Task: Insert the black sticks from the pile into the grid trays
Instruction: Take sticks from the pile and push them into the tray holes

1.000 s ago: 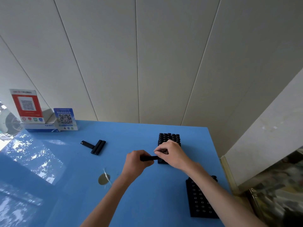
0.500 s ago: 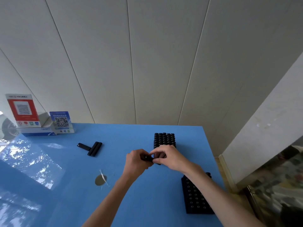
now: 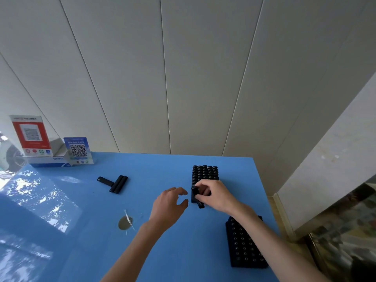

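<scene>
My right hand (image 3: 215, 195) pinches a black stick (image 3: 195, 192) upright at the near edge of the far grid tray (image 3: 205, 173), which stands full of sticks further back. My left hand (image 3: 168, 206) hovers just left of it, fingers spread and holding nothing. A second grid tray (image 3: 245, 247) with bare holes lies near the table's right front, partly under my right forearm. Three loose black sticks (image 3: 115, 183) lie on the blue table to the left.
Two QR code signs (image 3: 78, 150) and a white box (image 3: 48, 158) stand at the table's back left corner. A round grey hole (image 3: 125, 222) sits in the blue tabletop (image 3: 81, 231). The table's right edge drops off beside the near tray.
My left hand has let go of the stick and opened, drawing slightly left. My right hand has turned the stick from lying sideways to upright at the tray's near edge.
</scene>
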